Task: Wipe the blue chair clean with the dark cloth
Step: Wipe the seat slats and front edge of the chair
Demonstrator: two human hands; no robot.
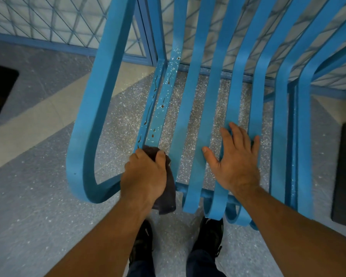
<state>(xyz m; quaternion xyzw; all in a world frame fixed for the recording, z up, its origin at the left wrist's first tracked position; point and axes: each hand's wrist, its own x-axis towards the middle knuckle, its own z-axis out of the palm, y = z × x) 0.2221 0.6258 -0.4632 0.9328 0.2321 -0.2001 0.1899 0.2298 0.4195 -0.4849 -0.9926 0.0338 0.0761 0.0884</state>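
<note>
Cloth was down on the front of the seat, left side.
Black shoes [210, 234] stood on the speckled floor [38, 196], right at the front edge of the blue chair [196, 108]. The left hand [144, 176] gripped the dark cloth [168, 196] with curled fingers, pressing it onto the two leftmost seat slats. The right hand [234, 162] lay flat across the middle slats, fingers spread and relaxed. Further up the left slats ran brown drips [162, 105] and white specks; a wire mesh panel [48, 19] stood behind.

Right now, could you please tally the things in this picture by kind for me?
Chair: 1
Cloth: 1
Hands: 2, left hand, right hand
Shoes: 2, left shoe, right shoe
Total: 6
</note>
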